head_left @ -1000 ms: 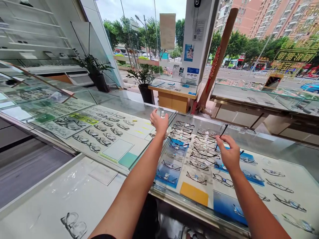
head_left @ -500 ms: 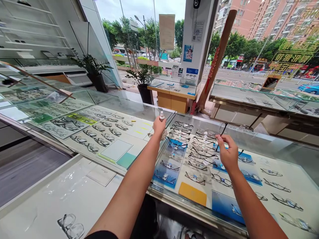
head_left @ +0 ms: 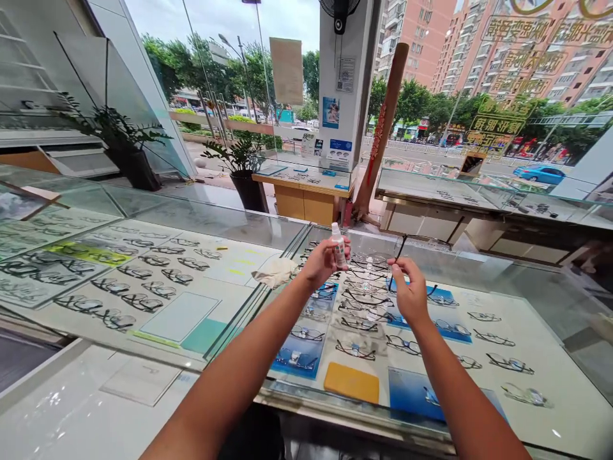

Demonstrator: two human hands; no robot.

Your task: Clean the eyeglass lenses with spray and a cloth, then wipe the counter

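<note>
My left hand [head_left: 322, 260] is wrapped round a small white spray bottle [head_left: 338, 246], held upright above the glass display case. To its right, my right hand [head_left: 409, 287] pinches a pair of eyeglasses [head_left: 401, 248] by a dark part of the frame; the rest of the pair is hard to make out against the background. Left of the bottle, a crumpled pale cloth [head_left: 274, 273] lies on the glass top. Under both hands, rows of eyeglasses [head_left: 355, 349] rest inside the case, some on blue cards.
An orange-yellow case [head_left: 352, 381] sits near the display's front edge. A second glass case with more eyeglasses [head_left: 125, 300] adjoins on the left. Beyond stand a potted plant [head_left: 242, 169], a wooden cabinet [head_left: 301, 191] and a leaning wooden post [head_left: 385, 128].
My left hand has lifted the bottle from beside the cloth and brought it rightward, nearer my right hand. The cloth is now uncovered. The view has turned to the right.
</note>
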